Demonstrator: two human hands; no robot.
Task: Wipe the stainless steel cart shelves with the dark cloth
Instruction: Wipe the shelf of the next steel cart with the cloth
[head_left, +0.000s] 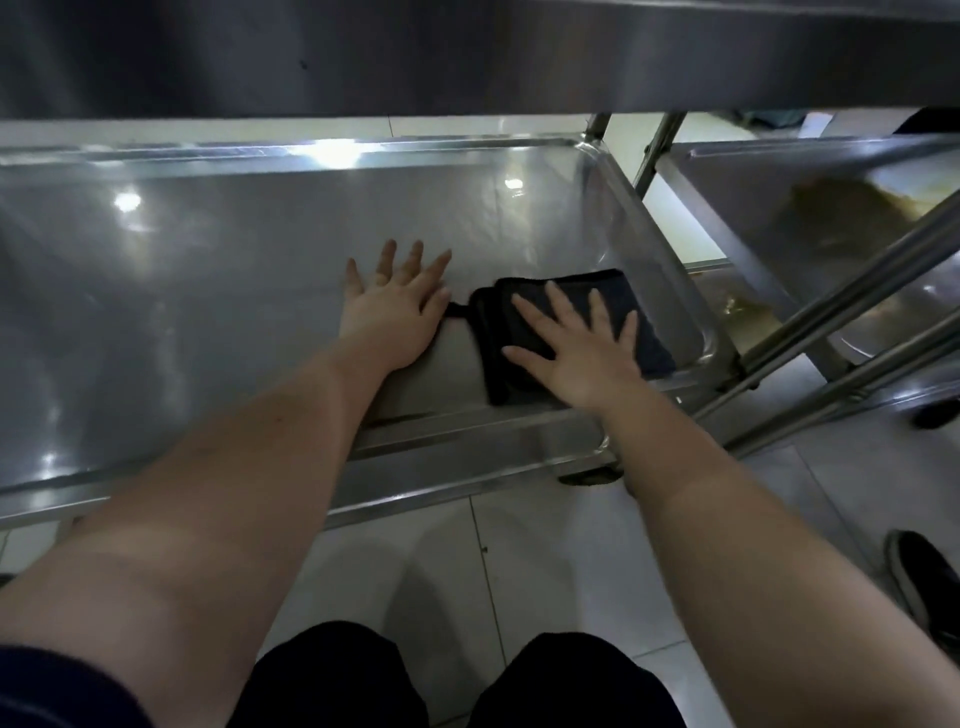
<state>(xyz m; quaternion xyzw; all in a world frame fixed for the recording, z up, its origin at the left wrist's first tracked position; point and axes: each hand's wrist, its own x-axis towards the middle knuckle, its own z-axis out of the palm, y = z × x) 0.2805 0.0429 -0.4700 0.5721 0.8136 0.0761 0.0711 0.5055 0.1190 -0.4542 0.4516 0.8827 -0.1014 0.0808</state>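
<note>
Two hands down on the lower shelf (208, 270) of the stainless steel cart, both palms flat. Left hand (397, 306) sits bare on the steel near mid-shelf, fingers spread and pointing away from the person, holding nothing. Just right of it, the dark cloth (566, 291) lies folded into a thick pad near the shelf's right end, close to the raised rim. A small loop (458, 310) on the cloth's left edge pokes out toward the left thumb, about touching it. Right hand (582, 348) lies flat on top of the cloth, fingers splayed, pressing rather than gripping. Upper shelf (467, 52) overhangs across the top of the view. Further right, a second cart (810, 208) stands beside this one, its tray showing brownish stains. Bottom right, a black shoe (924, 587) on the tiled floor (545, 561).
</note>
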